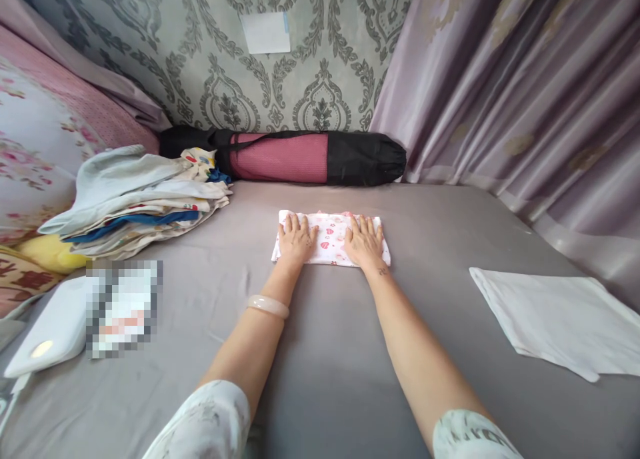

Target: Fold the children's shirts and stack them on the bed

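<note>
A white cloth item with pink hearts and small prints (327, 239) lies folded into a flat rectangle on the grey sheet (330, 326). My left hand (297, 239) rests palm down on its left part, fingers spread. On its right part my right hand (364, 240) lies flat as well, fingers pointing away from me. Between the two hands the printed middle of the cloth shows. A bit of pink edge peeks out along the far side. Whether it is a garment or a plain cloth I cannot tell.
At left sits a pile of clothes (145, 199), with a white device with a cable (55, 326) and a blurred-out object (125, 309) nearer me. A pink and black rolled bag (285, 158) lies along the wall. Folded white fabric (560, 319) is at right, beside the curtain (480, 79).
</note>
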